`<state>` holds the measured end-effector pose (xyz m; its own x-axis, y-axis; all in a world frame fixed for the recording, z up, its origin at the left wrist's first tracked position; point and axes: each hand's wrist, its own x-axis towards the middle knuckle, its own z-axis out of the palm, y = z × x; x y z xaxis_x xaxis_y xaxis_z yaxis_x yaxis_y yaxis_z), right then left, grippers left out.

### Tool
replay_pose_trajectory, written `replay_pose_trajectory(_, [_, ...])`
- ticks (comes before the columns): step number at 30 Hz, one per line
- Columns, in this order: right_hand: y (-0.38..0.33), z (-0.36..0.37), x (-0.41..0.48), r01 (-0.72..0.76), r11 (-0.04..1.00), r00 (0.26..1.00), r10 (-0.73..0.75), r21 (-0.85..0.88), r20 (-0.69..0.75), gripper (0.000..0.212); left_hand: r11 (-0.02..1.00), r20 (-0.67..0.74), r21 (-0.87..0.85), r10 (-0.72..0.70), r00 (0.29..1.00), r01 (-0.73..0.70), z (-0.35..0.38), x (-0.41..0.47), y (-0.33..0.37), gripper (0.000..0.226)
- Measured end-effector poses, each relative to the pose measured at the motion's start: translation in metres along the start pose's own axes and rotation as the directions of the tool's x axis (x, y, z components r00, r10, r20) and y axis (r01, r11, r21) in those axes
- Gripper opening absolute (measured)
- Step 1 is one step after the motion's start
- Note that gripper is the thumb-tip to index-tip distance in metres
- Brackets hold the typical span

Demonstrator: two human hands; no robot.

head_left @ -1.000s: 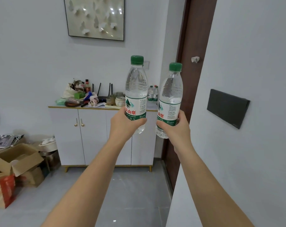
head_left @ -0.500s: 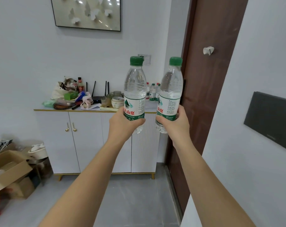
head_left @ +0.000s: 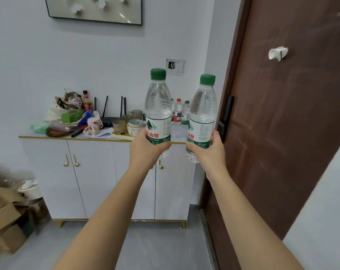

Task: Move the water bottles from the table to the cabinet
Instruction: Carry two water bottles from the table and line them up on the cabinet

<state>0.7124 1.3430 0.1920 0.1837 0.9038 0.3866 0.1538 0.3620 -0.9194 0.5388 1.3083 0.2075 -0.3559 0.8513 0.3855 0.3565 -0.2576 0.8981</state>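
Observation:
I hold two clear water bottles with green caps upright in front of me. My left hand (head_left: 145,148) grips the left bottle (head_left: 157,106) around its lower label. My right hand (head_left: 209,151) grips the right bottle (head_left: 203,112) the same way. Behind them stands the white cabinet (head_left: 91,172) with gold handles, its doors closed. On the right end of its top stand small bottles (head_left: 181,113), partly hidden behind the two I hold.
The cabinet top's left and middle carry clutter: a bag (head_left: 64,106), a router (head_left: 109,118), bowls (head_left: 135,126). A brown door (head_left: 282,123) stands at the right, a white wall corner (head_left: 321,221) nearer. Cardboard boxes (head_left: 3,215) lie on the floor at left.
The view has come closer to the cabinet and swung left, so the dark wall panel has left the frame. Both bottles stay upright in my hands.

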Motion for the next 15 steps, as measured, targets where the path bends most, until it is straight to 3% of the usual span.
replay_pose_trajectory(15, [0.084,0.107,0.196,-0.004,0.999,0.994,-0.001,-0.043,-0.106,0.066,1.0,0.073,0.02,0.022,0.997,-0.024,0.071,0.226,-0.095,0.053])
